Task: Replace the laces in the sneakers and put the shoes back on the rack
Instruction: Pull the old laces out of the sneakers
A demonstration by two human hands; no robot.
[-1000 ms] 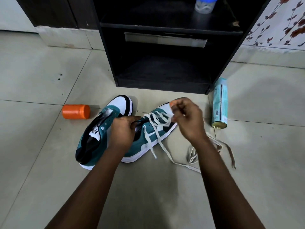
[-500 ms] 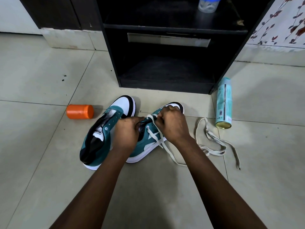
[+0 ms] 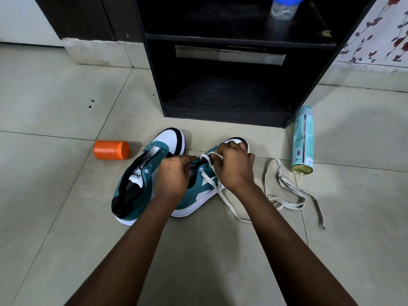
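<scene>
Under both hands lies a teal sneaker (image 3: 199, 191), partly laced with a cream lace (image 3: 217, 184). Its unlaced twin (image 3: 141, 180) lies just left of the left hand, while a loose lace (image 3: 287, 195) trails right of the right hand. The black rack (image 3: 231, 62) stands beyond the hands.

Two long bare arms come up from the bottom edge. No sleeves cover them. The left hand (image 3: 174, 175) and right hand (image 3: 235, 166) wear no rings, watch or gloves.
</scene>
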